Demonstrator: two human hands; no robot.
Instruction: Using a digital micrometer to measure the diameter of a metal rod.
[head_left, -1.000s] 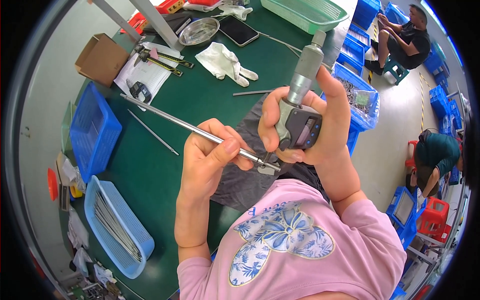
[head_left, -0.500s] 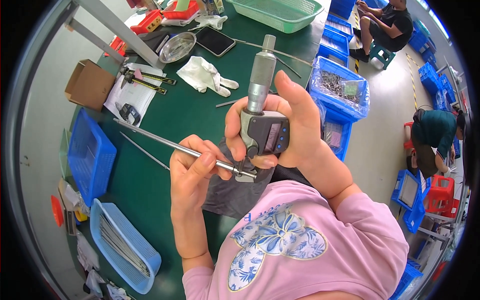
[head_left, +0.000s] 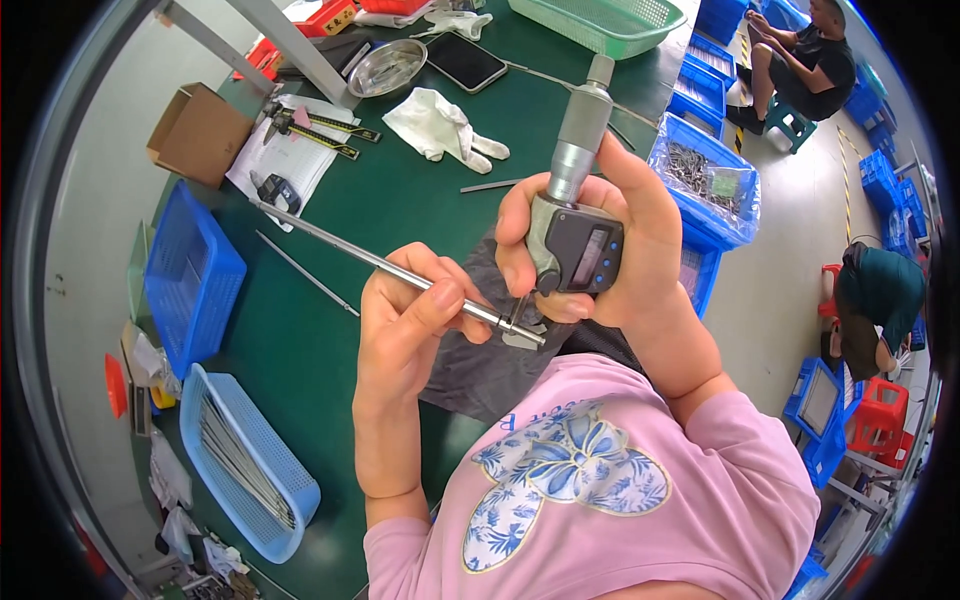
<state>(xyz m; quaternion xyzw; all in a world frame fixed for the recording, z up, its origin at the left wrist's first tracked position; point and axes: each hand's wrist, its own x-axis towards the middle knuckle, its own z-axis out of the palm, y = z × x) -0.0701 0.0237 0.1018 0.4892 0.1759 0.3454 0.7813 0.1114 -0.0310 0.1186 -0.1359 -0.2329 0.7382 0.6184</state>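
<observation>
My left hand pinches a slim, shiny metal rod close to its lower right end. The rod slants up and to the left over the table. My right hand is wrapped round a digital micrometer with a small screen and blue buttons. Its grey thimble points upward, with my right thumb against or very near the thimble's lower part. At the micrometer's jaw, the rod's end lies within the frame; whether both measuring faces touch it I cannot tell. A dark grey cloth lies beneath my hands.
On the green table lie a white glove, a phone, a metal bowl, calipers and another rod. A light-blue basket holds several rods. Blue bins stand at right; two people work beyond.
The whole view has shifted, so my hands and the table things appear farther right. My right thumb has come in from beside the micrometer to its thimble. Both grips hold on.
</observation>
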